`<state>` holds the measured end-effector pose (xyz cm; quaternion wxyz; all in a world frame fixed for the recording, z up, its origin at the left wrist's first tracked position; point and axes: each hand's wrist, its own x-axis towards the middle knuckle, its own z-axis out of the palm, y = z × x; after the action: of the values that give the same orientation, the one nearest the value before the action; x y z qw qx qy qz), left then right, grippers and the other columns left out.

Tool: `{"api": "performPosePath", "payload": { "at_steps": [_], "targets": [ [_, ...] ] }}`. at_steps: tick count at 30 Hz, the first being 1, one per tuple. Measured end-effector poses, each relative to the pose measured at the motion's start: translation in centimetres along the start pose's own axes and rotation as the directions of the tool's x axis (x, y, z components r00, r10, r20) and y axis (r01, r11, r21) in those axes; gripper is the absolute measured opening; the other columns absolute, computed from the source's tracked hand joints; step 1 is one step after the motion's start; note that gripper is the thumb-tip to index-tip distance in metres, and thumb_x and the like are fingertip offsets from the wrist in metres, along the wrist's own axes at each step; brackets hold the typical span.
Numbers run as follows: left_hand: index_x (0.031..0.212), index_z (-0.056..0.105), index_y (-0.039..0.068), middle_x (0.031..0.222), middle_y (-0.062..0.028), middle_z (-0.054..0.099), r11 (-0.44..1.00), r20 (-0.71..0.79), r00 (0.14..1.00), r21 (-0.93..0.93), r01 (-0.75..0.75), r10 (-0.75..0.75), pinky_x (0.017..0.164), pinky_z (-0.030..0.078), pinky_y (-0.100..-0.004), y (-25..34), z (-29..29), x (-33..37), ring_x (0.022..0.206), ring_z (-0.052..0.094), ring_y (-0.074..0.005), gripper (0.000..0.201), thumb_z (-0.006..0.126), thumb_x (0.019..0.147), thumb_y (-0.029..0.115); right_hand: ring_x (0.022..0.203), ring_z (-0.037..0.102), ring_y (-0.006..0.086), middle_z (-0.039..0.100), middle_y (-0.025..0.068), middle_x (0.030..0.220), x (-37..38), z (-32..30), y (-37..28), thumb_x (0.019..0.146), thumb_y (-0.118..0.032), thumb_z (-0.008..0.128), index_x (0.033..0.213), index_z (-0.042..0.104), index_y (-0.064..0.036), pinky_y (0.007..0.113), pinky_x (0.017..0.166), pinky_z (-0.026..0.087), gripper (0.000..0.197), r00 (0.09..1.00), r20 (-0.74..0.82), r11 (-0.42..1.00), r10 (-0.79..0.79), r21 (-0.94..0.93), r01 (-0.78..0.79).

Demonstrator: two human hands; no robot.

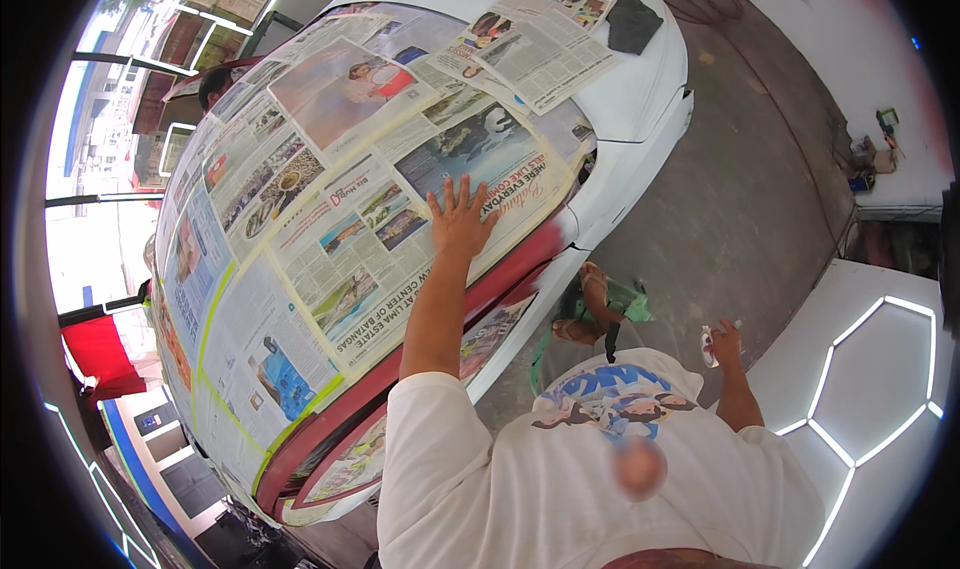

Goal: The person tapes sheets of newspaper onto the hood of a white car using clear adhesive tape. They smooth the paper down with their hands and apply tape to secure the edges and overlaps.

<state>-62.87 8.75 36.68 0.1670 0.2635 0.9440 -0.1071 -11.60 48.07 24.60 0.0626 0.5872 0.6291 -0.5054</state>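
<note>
My left hand (463, 219) lies flat with fingers spread on newspaper sheets (380, 269) that cover the glass and roof of a car. Strips of pale and bright yellow tape (215, 299) run along the sheets' edges. Below my left forearm shows a dark red body strip (500, 279) beside the car's whitish panel (640, 184). Away from the car, out to the right, my right hand (727, 345) is closed around a small white thing with a red patch (709, 346); its kind is too small to make out.
Loose newspaper (545, 44) and a dark cloth (632, 21) lie on the white panel. Someone's head (213, 87) shows beyond the car. Green material (628, 299) lies by my sandalled feet (593, 287). A hose (775, 89) crosses the grey floor, with small items (872, 159) by the wall.
</note>
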Motion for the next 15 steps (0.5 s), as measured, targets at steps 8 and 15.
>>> {"api": "performPosePath", "payload": {
  "at_steps": [8, 15],
  "targets": [
    [0.162, 0.027, 0.017, 0.170, -0.0110, 0.017, 0.998, -0.230, 0.971, -0.002, 0.068, -0.067, 0.124, 0.000, -0.0619, -3.2, -0.3, -3.3, 0.158, 0.003, -0.0343, 0.072, 0.039, 0.103, 0.059, 0.056, 0.069, 0.0231, 0.070, 0.0192, 0.086, 1.8, 1.6, -1.7, 0.093, -0.007, 0.058, 0.141, 0.047, 0.0037, 0.033, 0.046, 0.054, 0.051, 0.998, 0.049, 0.999, -0.041, -0.005, 0.042],
    [0.162, 0.026, 0.018, 0.169, -0.0118, 0.018, 0.969, -0.054, 0.968, -0.045, 0.241, -0.243, 0.123, 0.001, -0.0636, -4.4, -1.2, -5.7, 0.157, 0.008, -0.0351, 0.076, 0.038, 0.102, 0.063, 0.059, 0.070, 0.0241, 0.069, 0.0211, 0.089, 2.0, 2.6, -3.2, 0.093, -0.003, 0.058, 0.141, 0.046, 0.0051, 0.033, 0.050, 0.056, 0.050, 0.992, 0.098, 0.995, -0.080, -0.043, 0.084]
  ]
}}
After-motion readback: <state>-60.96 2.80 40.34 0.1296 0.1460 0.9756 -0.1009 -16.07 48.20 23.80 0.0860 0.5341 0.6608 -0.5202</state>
